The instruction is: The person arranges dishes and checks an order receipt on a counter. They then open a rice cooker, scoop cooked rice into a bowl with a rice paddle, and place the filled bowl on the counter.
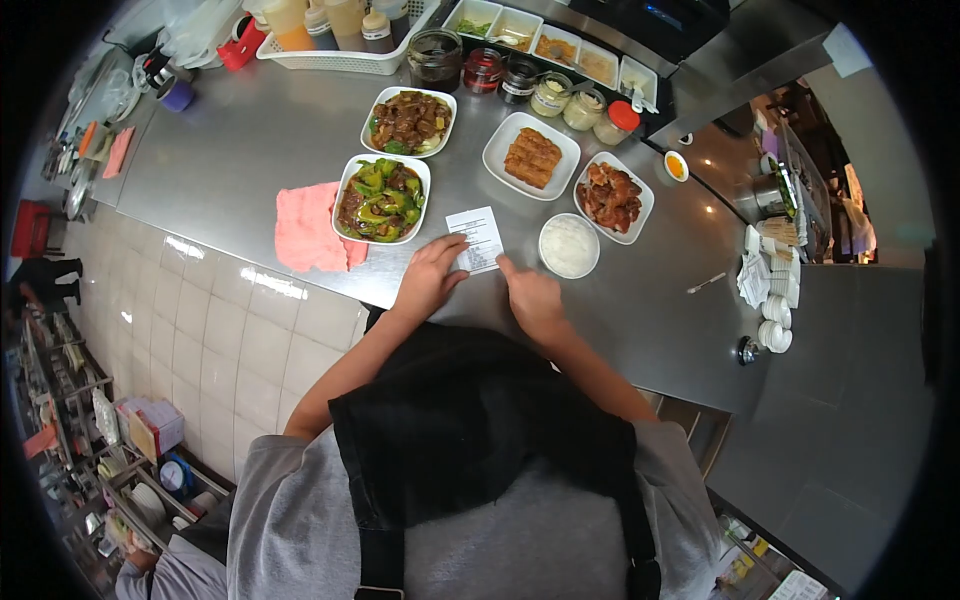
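A white printed paper slip [474,238] is on the steel counter in front of me. Fingers of my left hand [430,278] lie stretched over its left edge, the thumb apart by the lower edge. At its lower right corner, my right hand [533,298] has its fingers closed, the fingertips on the paper. A bowl of white rice [569,246] stands just right of my right hand. Left of the slip is a square dish of green peppers and meat [382,200], partly over a folded pink cloth [305,228].
Beyond are dishes of brown meat stew [410,121], browned slices [532,157] and glazed meat pieces [609,198]. Several sauce jars [551,95] and a white bottle basket [345,58] line the back. A small brush-like utensil [707,283] lies right. Another person [180,568] is at lower left.
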`<state>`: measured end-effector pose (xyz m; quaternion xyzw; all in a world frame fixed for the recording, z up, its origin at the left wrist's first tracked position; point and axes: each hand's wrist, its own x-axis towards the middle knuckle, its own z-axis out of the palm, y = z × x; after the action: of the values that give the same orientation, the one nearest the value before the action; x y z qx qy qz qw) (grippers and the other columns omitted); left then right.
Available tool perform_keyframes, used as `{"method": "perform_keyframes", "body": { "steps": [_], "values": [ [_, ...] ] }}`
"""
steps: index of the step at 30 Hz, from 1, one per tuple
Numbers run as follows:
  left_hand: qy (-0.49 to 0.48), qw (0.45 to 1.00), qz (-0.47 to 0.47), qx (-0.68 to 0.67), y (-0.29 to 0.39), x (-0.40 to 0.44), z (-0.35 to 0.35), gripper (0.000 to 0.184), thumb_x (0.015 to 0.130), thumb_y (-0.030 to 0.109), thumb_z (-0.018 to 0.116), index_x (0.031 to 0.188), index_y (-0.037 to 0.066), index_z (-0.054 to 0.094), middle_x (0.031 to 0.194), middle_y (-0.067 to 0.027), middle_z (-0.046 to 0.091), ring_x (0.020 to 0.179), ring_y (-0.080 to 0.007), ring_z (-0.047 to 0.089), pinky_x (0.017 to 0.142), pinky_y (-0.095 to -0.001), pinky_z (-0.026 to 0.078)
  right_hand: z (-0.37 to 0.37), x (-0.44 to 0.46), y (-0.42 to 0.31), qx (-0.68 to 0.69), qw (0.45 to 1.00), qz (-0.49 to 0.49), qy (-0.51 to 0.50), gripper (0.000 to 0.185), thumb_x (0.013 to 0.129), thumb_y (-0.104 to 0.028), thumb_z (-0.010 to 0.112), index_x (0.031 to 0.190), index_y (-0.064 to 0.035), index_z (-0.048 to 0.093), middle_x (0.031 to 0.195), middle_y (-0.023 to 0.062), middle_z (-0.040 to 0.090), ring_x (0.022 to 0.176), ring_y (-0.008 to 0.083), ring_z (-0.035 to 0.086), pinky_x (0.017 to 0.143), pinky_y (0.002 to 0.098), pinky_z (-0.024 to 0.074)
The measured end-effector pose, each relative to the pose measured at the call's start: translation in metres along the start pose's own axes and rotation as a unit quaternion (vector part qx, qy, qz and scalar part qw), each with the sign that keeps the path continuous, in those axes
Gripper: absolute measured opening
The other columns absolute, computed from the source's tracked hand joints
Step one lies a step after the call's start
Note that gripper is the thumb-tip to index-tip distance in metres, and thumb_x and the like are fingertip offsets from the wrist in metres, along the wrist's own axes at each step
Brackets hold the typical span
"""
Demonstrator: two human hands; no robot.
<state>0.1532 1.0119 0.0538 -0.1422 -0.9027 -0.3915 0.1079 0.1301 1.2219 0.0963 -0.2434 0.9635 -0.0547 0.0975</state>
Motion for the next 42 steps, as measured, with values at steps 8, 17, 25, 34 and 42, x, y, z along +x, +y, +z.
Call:
{"method": "perform_keyframes", "body": {
  "steps": [8,17,25,34,42],
  "values": [
    [0.33,0.939,-0.09,0.039,-0.027,0.005,-0.066,0.02,0.099,0.008,0.05,0.111,0.0,0.063,0.114,-0.0167,0.064,0.109,-0.0326,0.059,0.097,-0.0419,0.044,0.003,0.002,0.005,0.072,0.997,0.021,-0.021,0.033,0.09,-0.007,0.047,0.121,-0.0121,0.057,0.078,0.0181,0.069,0.072,0.0365,0.069,0.062,0.0487,0.0534],
    [0.177,0.94,-0.289,0.028,-0.121,-0.014,-0.107,0.029,0.1,0.013,0.045,0.118,0.0,0.065,0.107,-0.0228,0.064,0.101,-0.0354,0.062,0.09,-0.0441,0.048,0.006,-0.004,0.004,0.078,0.997,0.012,-0.012,0.031,0.091,-0.009,0.047,0.119,-0.0111,0.06,0.077,0.0183,0.068,0.069,0.037,0.068,0.06,0.0509,0.0516],
    [0.08,0.89,-0.424,-0.146,-0.082,-0.008,-0.113,0.038,0.101,0.01,0.039,0.138,0.003,0.047,0.097,-0.0205,0.066,0.07,-0.0217,0.07,0.057,-0.0343,0.056,-0.005,-0.022,0.008,0.199,0.979,0.043,0.008,0.031,0.088,-0.011,0.05,0.117,-0.0128,0.062,0.078,0.0208,0.067,0.075,0.0403,0.065,0.067,0.0523,0.0501],
    [0.186,0.868,-0.375,-0.266,-0.082,-0.012,-0.094,0.051,0.096,0.003,0.04,0.146,0.002,0.035,0.083,-0.0133,0.067,0.057,-0.0196,0.068,0.051,-0.0295,0.058,-0.085,-0.03,0.04,0.229,0.953,0.162,0.117,0.027,0.09,-0.014,0.053,0.115,-0.0159,0.064,0.075,0.0182,0.066,0.073,0.0393,0.065,0.067,0.0505,0.0496],
    [0.198,0.876,-0.362,-0.249,-0.064,-0.017,-0.088,0.051,0.093,-0.001,0.041,0.144,-0.007,0.037,0.086,-0.0159,0.067,0.059,-0.02,0.069,0.053,-0.0302,0.058,-0.103,-0.031,0.055,0.313,0.923,0.174,0.142,0.028,0.091,-0.012,0.054,0.117,-0.0137,0.065,0.071,0.0145,0.064,0.066,0.0308,0.064,0.063,0.0421,0.049]
  ]
}}
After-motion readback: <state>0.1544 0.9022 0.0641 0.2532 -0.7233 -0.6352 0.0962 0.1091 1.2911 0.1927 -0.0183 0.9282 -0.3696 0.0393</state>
